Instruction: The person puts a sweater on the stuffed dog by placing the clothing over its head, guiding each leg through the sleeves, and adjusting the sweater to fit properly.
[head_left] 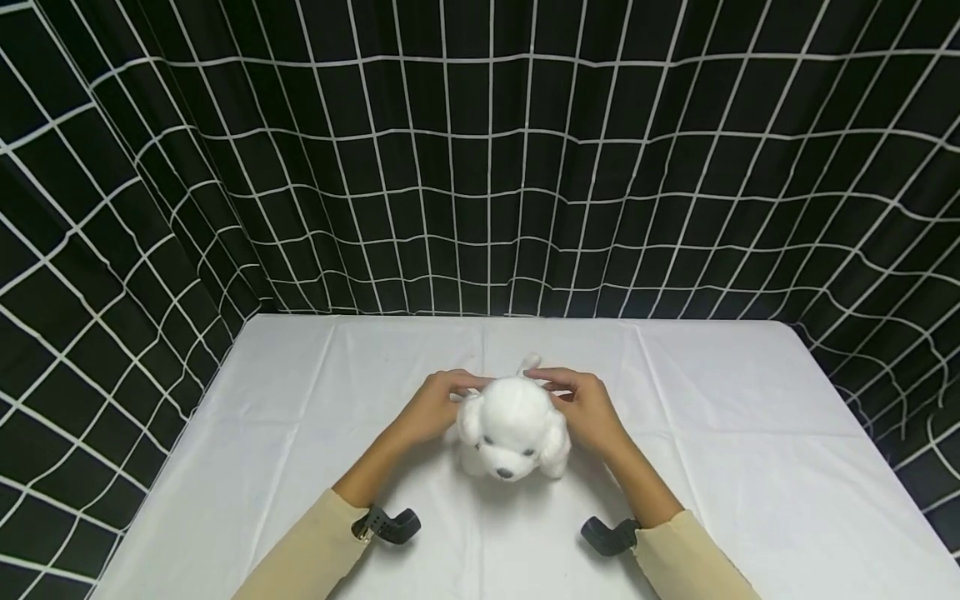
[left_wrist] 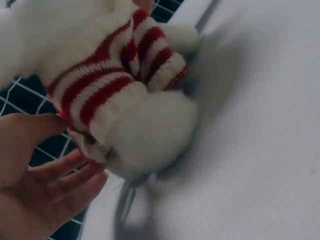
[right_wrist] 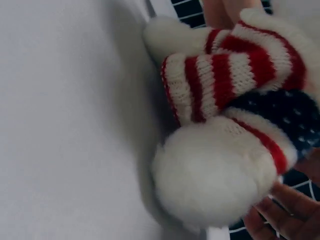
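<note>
White plush toy dog [head_left: 513,427] in red-and-white striped knit sweater [left_wrist: 107,82] sits on white cloth surface [head_left: 750,467]. Left hand [head_left: 435,406] and right hand [head_left: 585,404] grip its back, fingers curled.

We see a white tablecloth [head_left: 750,433] creased in folds over the table, and a black curtain [head_left: 480,167] with a white grid hanging behind and beside it.
</note>
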